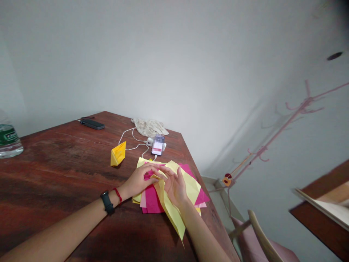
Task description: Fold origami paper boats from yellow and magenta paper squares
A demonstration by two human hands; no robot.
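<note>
A creased pale yellow paper [170, 211] lies over a stack of pink and yellow sheets [152, 200] on the wooden table. My left hand [144, 176], with a black watch and a red cord at the wrist, pinches a folded edge of the yellow paper between thumb and fingers. Close beside it on the right, my right hand [174, 185] is palm up over the same paper, its thumb raised apart and its fingertips near my left fingers. One long flap hangs down between my forearms.
Beyond the stack are a phone [158, 145] with white cables and a crumpled cloth [149, 127]. A folded yellow paper piece [118, 154], a dark power bank [92, 124] and a water bottle [10, 140] are leftward. A chair [259, 236] stands right of the table [68, 171].
</note>
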